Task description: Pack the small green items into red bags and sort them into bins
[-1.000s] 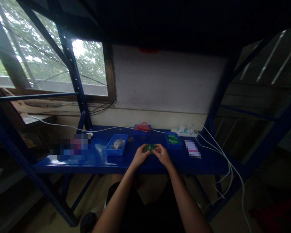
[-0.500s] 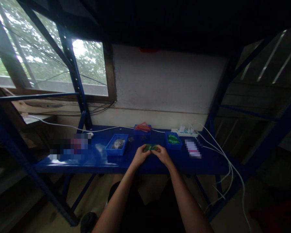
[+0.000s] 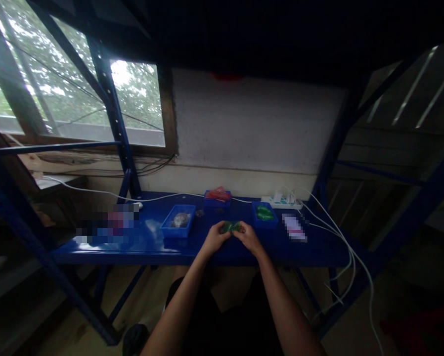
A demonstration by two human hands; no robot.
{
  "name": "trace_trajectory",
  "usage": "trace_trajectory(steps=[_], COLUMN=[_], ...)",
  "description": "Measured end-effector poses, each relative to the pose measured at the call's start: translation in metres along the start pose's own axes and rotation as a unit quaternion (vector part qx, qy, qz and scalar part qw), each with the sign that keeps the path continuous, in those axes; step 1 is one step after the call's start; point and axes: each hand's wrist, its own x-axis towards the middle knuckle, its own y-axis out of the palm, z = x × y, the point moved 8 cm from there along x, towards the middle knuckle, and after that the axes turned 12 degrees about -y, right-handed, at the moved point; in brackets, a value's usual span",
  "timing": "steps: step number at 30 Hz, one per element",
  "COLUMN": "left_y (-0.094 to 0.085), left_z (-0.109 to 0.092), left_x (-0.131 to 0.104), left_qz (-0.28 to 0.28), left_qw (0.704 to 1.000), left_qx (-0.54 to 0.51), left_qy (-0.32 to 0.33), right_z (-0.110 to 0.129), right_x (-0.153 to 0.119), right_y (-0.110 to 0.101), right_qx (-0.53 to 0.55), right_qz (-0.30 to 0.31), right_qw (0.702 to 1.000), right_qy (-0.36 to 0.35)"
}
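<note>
Between my two hands is a small green plastic packet (image 3: 231, 226), held just above the front part of the blue table. My left hand (image 3: 217, 236) is closed on its left end. On the right end, the fingers of my right hand (image 3: 247, 235) are pinched. What the packet contains is too small to make out. Similar green packets lie in a blue tray (image 3: 268, 224) to the right of my hands. A second blue tray (image 3: 175, 232) on the left holds clear, greyish plastic packets (image 3: 181, 220).
A blue bin (image 3: 217, 202) with red plastic bags (image 3: 219, 193) stands at the back of the table (image 3: 207, 254). A white power strip (image 3: 272, 201) with cables lies behind the right tray. A blurred phone-like object (image 3: 294, 227) is at right. Blue rack posts frame both sides.
The green packet has turned slightly between my fingers and more of its middle shows. My hands have barely moved, and the trays stay where they were.
</note>
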Motion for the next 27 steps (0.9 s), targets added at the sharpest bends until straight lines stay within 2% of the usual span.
trace_trajectory(steps=[7,27], left_y=[0.0013,-0.0029], left_z=[-0.0012,-0.007], left_x=[-0.0007,-0.0033], left_qz=[0.007,-0.035], left_qw=[1.0,0.998], left_qx=[-0.002,0.036], left_qy=[0.005,0.03], right_z=[0.0026,0.0013], right_x=[-0.0015,-0.0023], right_y=[-0.0011,-0.0033], right_qx=[-0.023,-0.055], right_qz=[-0.003,-0.005], right_qw=[1.0,0.998], right_qy=[-0.004,-0.043])
